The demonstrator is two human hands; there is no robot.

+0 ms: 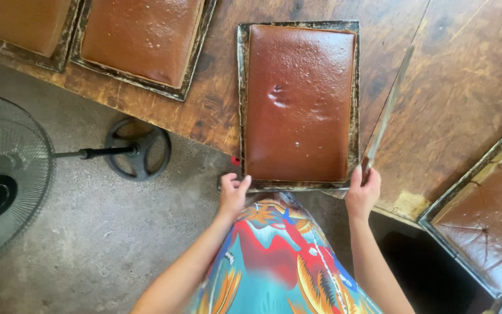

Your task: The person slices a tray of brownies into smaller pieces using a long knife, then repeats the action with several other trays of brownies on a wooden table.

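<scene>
Bright even daylight, sharp focus, wide-angle bending at the edges.

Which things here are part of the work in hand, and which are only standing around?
In use:
- middle tray of brown cake
- left hand on its near corner
- right hand holding a long knife

Standing around:
- two trays at top left
- scored tray at right
- fan
- table

Worn wooden table (460, 75); concrete floor (88, 244); fan (7, 180)
</scene>
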